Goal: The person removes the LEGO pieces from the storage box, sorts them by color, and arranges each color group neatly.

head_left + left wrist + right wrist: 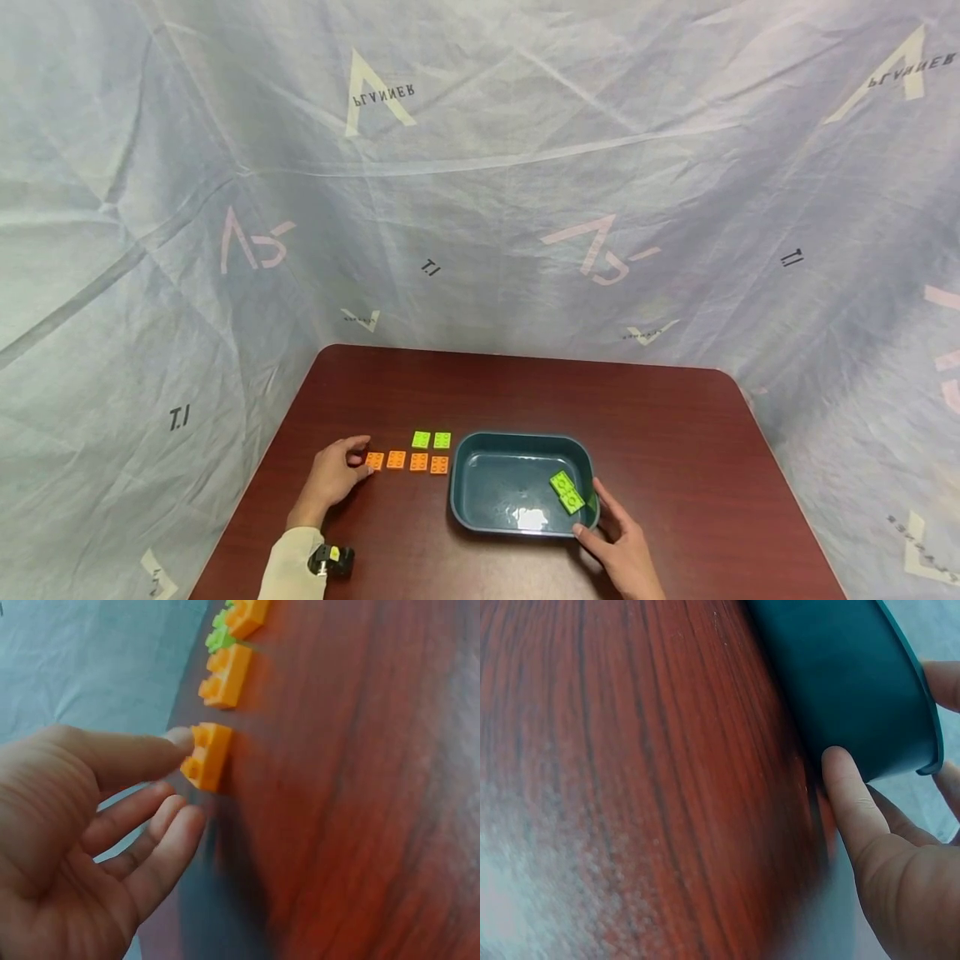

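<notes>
My left hand is at the left end of a row of several orange toy bricks. Its thumb reaches the leftmost orange brick, and the other fingers are loosely bent. Something small and red shows beside that brick, partly hidden by the fingers. Behind the row lie two green bricks, one left and one right. My right hand grips the near right corner of a dark teal tray, thumb against its outer wall. Inside it, a pair of green bricks lie touching.
The dark red wooden table has rounded far corners. Pale printed cloth hangs behind it and along both sides. A black wrist camera sits at my left sleeve. The tray stands just right of the brick row.
</notes>
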{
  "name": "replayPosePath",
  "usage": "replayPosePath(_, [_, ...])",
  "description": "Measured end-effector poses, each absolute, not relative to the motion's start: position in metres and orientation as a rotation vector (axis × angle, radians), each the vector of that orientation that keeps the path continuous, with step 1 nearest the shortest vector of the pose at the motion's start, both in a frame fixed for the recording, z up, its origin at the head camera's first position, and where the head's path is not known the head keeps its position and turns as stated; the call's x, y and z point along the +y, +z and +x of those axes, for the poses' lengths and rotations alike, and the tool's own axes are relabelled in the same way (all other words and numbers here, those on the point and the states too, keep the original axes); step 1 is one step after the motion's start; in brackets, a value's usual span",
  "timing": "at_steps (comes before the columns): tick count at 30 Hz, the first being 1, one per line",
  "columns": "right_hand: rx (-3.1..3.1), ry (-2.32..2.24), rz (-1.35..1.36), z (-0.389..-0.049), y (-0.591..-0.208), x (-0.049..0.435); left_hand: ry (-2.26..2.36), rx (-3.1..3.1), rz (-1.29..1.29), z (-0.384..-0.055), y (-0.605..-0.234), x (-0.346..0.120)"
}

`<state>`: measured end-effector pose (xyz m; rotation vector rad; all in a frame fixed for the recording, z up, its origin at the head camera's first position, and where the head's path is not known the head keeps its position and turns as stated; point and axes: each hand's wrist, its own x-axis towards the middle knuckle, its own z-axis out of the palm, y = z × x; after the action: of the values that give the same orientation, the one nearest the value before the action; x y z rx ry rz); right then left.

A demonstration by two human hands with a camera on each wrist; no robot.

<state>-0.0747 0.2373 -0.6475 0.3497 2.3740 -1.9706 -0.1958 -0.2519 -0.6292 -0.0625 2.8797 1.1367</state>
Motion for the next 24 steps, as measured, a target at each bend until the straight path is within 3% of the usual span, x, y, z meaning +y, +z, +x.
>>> replayPosePath(24, [2.367, -1.968, 0.370, -0.074, -0.646, 0.235, 1.428, 2.882, 0.142, -0.202, -0.577, -0.198])
